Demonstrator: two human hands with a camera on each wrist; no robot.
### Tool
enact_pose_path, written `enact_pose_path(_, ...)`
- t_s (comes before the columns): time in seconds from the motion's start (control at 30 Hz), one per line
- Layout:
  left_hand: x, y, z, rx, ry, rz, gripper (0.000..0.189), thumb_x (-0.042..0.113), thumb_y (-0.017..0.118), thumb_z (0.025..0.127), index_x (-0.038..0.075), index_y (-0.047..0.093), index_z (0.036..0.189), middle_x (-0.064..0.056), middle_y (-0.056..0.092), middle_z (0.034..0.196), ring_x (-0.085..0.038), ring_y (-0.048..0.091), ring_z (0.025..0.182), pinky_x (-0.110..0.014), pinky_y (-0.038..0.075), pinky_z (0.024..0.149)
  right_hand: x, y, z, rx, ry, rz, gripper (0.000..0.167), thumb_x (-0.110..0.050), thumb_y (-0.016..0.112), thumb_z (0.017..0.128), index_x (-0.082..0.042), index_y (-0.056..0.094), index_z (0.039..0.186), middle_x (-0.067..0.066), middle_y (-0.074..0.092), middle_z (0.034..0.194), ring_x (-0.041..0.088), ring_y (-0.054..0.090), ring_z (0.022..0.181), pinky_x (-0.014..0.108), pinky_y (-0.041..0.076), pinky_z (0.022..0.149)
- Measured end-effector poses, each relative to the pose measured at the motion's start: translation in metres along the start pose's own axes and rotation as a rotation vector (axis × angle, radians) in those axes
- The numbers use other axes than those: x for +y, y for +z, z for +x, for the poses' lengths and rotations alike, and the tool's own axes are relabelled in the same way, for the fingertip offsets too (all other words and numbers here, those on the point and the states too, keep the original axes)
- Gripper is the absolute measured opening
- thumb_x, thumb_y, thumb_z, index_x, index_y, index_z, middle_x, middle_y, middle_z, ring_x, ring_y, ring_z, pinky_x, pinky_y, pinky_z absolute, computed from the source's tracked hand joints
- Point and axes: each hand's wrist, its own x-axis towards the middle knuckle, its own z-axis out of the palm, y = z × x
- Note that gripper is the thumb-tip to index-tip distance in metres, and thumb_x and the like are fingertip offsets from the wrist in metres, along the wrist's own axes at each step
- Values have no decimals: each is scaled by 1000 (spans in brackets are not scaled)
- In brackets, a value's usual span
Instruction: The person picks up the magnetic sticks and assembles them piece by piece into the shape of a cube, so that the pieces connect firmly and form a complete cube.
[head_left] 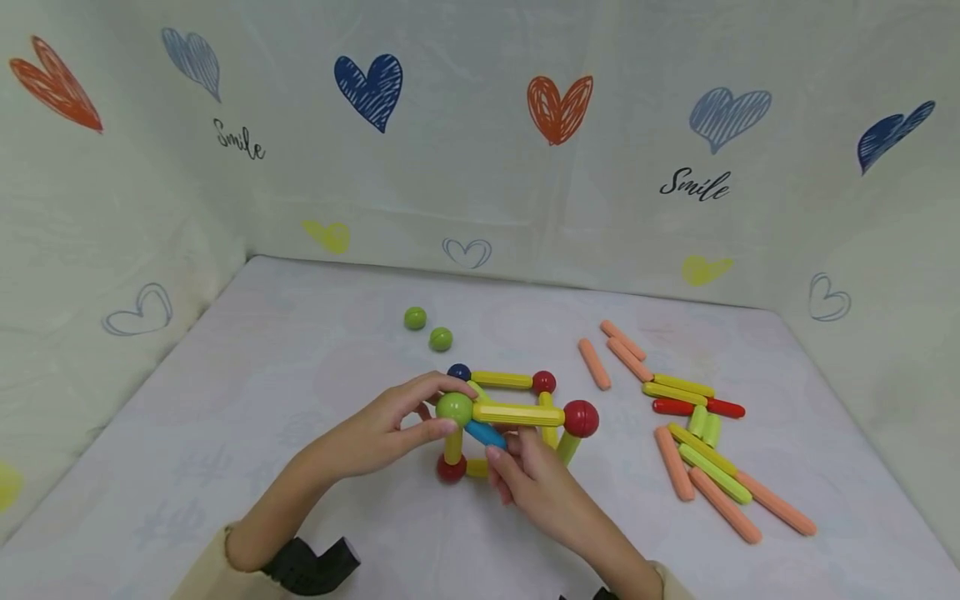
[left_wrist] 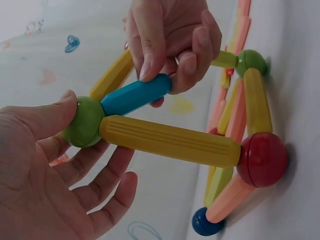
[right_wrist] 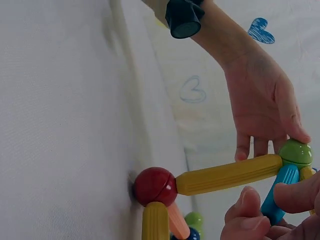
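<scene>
My left hand (head_left: 375, 433) pinches a shiny green ball (head_left: 454, 408) at a near upper corner of a box-like frame of sticks and balls. Between thumb and fingers, my right hand (head_left: 543, 483) grips a short blue stick (left_wrist: 137, 95). One end of that stick meets the green ball, and it slants down from it. From the same ball a yellow stick (head_left: 517, 414) runs right to a red ball (head_left: 581, 418). Another yellow stick (left_wrist: 172, 141) goes down to a lower red ball (left_wrist: 262, 159) on the table. A dark blue ball (head_left: 459, 372) marks a far corner.
Two loose green balls (head_left: 441, 338) lie behind the frame. On the right, several loose sticks are spread: orange ones (head_left: 725, 505), yellow ones (head_left: 678, 393), red pieces (head_left: 726, 408) and green ones (head_left: 716, 473). A pale curtain (head_left: 465, 183) with printed hearts stands beyond the table's back edge.
</scene>
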Motion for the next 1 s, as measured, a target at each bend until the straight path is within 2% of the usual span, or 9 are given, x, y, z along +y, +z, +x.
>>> enact_pose_path(0.23,1,-1,0,-11,-2,-10,31,20,56,93,16,51,124,4,55,120,-14,47,101,-28,46,84,1,0,1,0,32,63,32,-19,48,97,-1,36,120,11,54,79,12,47,58,16,41,52)
enact_pose_path(0.4,-1,0,0,-26,-1,-14,31,21,55,94,17,51,124,4,56,118,-14,47,101,-28,46,84,5,-4,-2,-39,40,70,39,-18,50,96,-3,31,127,14,56,84,14,48,58,18,43,53)
enact_pose_path(0.5,-1,-1,1,-34,-13,-17,31,22,55,94,17,51,124,4,56,118,-15,47,101,-29,46,85,6,-11,-8,-82,59,15,48,-21,51,96,-2,27,134,11,57,84,14,50,58,20,45,52)
enact_pose_path(0.6,-1,0,1,-42,-21,-16,32,23,55,94,17,50,124,4,56,118,-15,47,101,-29,46,86,5,-21,-19,-128,75,-99,55,-29,52,95,-4,28,139,8,58,86,17,52,62,23,47,53)
enact_pose_path(0.67,-1,0,2,-46,-23,-13,32,24,55,94,18,50,124,4,56,118,-15,47,102,-29,46,86,0,-30,-28,-156,80,-194,54,-34,52,94,-6,36,137,4,59,87,16,53,67,23,47,55)
enact_pose_path(0.77,-2,0,1,-48,-22,-9,32,24,55,94,17,50,124,3,56,117,-16,47,101,-29,46,86,-10,-44,-42,-191,73,-287,41,-37,52,94,-14,51,128,-2,61,89,12,54,73,23,47,59)
enact_pose_path(0.87,-3,-1,0,-46,-26,-7,32,24,55,94,16,50,124,3,56,117,-15,47,101,-28,46,86,-22,-62,-53,-164,13,-294,29,-36,51,94,-20,58,118,-4,62,89,10,57,75,23,49,63)
enact_pose_path(1.0,-4,-1,0,-50,-28,-11,32,23,55,94,17,50,125,3,55,118,-15,47,102,-28,46,86,-30,-88,-57,-19,-122,-202,23,-24,50,96,-12,58,114,3,62,88,15,60,76,27,52,66)
